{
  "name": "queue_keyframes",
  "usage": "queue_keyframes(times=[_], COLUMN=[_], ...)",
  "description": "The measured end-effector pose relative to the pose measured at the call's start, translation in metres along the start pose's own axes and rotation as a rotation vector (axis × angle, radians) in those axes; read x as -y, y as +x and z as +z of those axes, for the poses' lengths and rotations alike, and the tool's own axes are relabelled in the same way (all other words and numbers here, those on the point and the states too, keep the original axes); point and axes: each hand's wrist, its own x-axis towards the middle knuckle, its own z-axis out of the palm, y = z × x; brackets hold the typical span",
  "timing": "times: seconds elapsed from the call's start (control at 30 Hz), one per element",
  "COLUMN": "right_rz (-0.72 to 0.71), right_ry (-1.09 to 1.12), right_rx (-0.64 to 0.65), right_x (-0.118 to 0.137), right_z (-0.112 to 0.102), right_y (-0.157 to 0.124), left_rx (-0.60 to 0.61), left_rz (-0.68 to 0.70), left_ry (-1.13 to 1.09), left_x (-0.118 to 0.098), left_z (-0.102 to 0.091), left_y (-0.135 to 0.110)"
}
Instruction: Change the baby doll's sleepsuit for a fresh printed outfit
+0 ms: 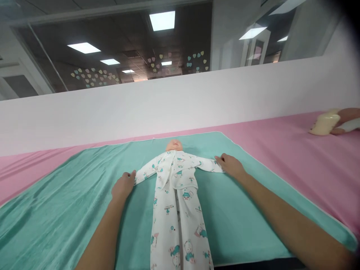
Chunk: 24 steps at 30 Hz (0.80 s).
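The left hand point(123, 186) and right hand point(232, 165) pinch the sleeve ends point(138, 180) at nine and three o'clock of the doll point(174, 145)'s shirt point(184, 176) (seemingly soft, light cloth, best held there).

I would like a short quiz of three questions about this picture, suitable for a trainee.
1. What does the right hand touch?
2. True or false: the left hand is on a trouser leg.
3. Fill the gap: the doll lies on a green blanket, spread over a ____ cloth.

Key
1. A sleeve of the doll's white printed top, near its end.
2. False; it is at the end of the other sleeve.
3. Pink.
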Motion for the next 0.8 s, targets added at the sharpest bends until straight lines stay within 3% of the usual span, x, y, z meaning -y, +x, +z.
queue_keyframes(times=[0.1,0.2,0.3,0.47,0.63,0.8], right_rz=[0.073,-0.195,-0.457,-0.534,-0.555,-0.446], right_ry=[-0.017,0.032,0.013,-0.160,-0.302,-0.231], right_rx=[0.130,0.039,0.051,-0.020,-0.143,-0.119], right_x=[-0.014,-0.002,0.017,0.029,0.025,0.012], right_z=[-0.008,-0.001,0.013,0.024,0.022,0.033], right_y=[0.001,-0.005,-0.013,-0.010,0.002,0.013], left_rx=[0.055,-0.046,-0.163,-0.238,-0.283,-0.224], left_rz=[0.102,0.276,0.439,0.663,0.662,0.574], left_ry=[-0.032,0.031,0.150,0.304,0.491,0.488], left_x=[0.000,-0.007,-0.021,-0.032,-0.014,-0.003], left_z=[0.001,0.007,0.015,0.017,0.007,0.004], left_y=[-0.001,-0.011,-0.022,-0.018,0.002,0.010])
